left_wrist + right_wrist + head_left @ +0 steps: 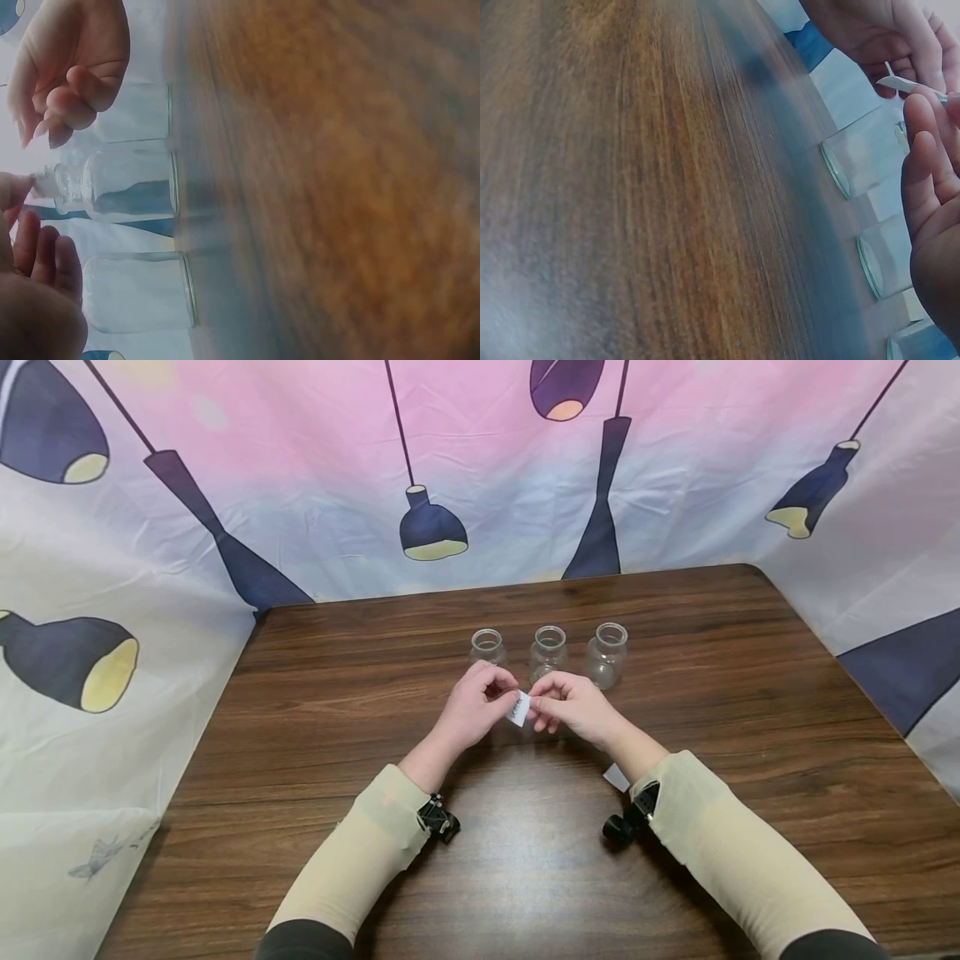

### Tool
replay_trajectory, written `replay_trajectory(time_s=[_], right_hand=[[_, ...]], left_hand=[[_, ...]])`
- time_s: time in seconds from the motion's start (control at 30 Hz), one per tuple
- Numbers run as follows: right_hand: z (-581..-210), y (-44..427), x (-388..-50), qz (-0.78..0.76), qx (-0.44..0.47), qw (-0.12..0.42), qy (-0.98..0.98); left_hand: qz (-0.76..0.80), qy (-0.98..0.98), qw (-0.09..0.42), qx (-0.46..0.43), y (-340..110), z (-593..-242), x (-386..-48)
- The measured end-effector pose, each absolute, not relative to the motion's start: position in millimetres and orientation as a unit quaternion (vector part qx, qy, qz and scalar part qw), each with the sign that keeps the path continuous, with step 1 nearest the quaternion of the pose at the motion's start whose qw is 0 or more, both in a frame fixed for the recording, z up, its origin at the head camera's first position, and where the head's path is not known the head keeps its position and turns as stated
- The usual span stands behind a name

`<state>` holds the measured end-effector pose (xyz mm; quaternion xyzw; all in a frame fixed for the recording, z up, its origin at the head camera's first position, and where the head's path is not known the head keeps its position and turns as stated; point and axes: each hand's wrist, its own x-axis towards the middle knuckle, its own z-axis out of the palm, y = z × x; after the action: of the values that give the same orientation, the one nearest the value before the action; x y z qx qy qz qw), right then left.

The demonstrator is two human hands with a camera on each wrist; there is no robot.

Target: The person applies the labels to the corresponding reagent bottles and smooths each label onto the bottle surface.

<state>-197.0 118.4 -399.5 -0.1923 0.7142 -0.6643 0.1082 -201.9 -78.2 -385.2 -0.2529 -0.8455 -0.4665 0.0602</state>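
Observation:
Between thumb and fingers, my left hand pinches a small white paper piece with dark marks. From the other side, my right hand pinches at its edge, thumb and index finger together, other fingers loosely curled. The paper looks thin and edge-on in the right wrist view, where fingers hide part of it. Three clear glass jars stand upright in a row just beyond the hands: left jar, middle jar, right jar. None shows a lid. My left hand partly covers the left jar.
Another white paper piece lies on the brown wooden table, beside my right forearm and partly covered by it. A patterned cloth with lamp drawings hangs behind the table and along its sides.

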Motion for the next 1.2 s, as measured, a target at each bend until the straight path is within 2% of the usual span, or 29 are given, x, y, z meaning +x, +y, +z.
replay_trajectory(time_s=[0.87, 1.2], right_hand=[[-398.7, 115.5, -196.8, -0.677, -0.214, 0.056, 0.702], [-400.5, 112.9, -196.6, -0.675, -0.200, 0.040, 0.710]], left_hand=[[-0.462, -0.843, 0.022, -0.275, -74.3, -385.3, -200.4], [-0.473, -0.837, 0.025, -0.273, -72.4, -387.6, -199.9]])
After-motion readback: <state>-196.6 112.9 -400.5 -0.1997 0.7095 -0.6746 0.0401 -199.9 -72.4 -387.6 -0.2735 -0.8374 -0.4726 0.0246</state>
